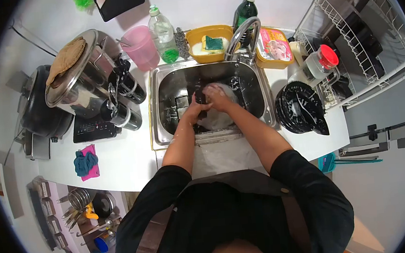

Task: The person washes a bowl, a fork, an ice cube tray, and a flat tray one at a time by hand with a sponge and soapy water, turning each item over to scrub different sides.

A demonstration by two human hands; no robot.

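In the steel sink (164,82), both hands are close together over a pale, rounded, translucent item (218,119). My left hand (196,110) is curved round the lower edge of a dark item (200,98), thumb toward the right. Beside it, my right hand (216,98) has its fingers bent between the dark item and the pale one; what they grip, if anything, is hidden. Suds speckle the left forearm. A small pale rectangular thing (182,104) lies in the sink left of the hands.
Behind the sink stand a curved faucet (252,27), a yellow tub (191,44) with a sponge (213,44), soap bottles (163,34) and a pink cup (142,48). Soapy black bowls (298,108) and a red-lidded jar (313,66) sit right; pots and utensil holders (128,119) left.
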